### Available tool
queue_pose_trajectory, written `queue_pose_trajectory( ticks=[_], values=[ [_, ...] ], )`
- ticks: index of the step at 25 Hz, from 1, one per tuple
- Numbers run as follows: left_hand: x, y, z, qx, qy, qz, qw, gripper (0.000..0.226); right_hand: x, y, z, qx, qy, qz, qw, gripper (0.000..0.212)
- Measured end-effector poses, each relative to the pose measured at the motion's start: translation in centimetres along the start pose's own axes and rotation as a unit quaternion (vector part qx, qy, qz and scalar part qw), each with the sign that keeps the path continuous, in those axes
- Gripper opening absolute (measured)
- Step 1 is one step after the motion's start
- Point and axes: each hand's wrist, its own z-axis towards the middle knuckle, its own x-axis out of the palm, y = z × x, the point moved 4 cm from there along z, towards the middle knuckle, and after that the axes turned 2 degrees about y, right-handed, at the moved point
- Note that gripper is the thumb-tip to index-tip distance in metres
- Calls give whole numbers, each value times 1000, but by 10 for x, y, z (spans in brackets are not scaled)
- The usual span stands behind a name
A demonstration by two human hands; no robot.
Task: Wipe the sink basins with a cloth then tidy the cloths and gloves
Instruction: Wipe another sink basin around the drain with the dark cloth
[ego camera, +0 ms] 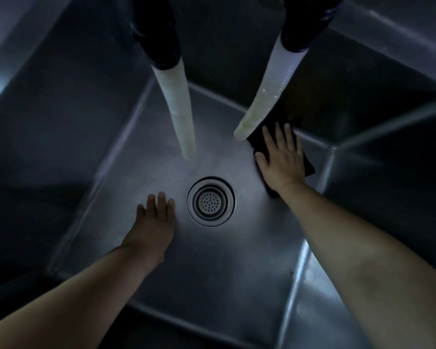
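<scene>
While the right hand lies flat on the cloth, fingers straight and spread, it pins that dark rag against the floor of the basin at the far right, just short of the corner where floor meets wall. A flat palm like that puts weight across the whole cloth, which suits a wiping stroke, so I'd say the wipe is under way here. The left hand is down on the bare steel just left of the drain, fingers straight and close together, holding nothing; it looks like a brace for the lean into the basin. Two pale hoses hang in from the far side, and the right one's tip sits just beside the cloth. In the basin: hands, cloth, hose ends, and the strainer in the drain. No gloves in sight, no second cloth.
</scene>
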Motion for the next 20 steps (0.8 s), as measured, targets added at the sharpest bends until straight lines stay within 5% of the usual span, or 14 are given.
queue_pose_trajectory(
  ticks=[6, 14, 20],
  values=[
    [-8, 0, -7, 9, 1, 9, 1000, 114, 15, 2, -78, 133, 27, 33, 990, 69],
    [-13, -1, -14, 7, 1, 5, 1000, 106, 34, 111, -221, 18, 59, 55, 997, 74],
    [-12, -1, -14, 6, 10, 11, 1000, 113, 33, 96, -209, 6, 47, 61, 997, 73]
  ],
)
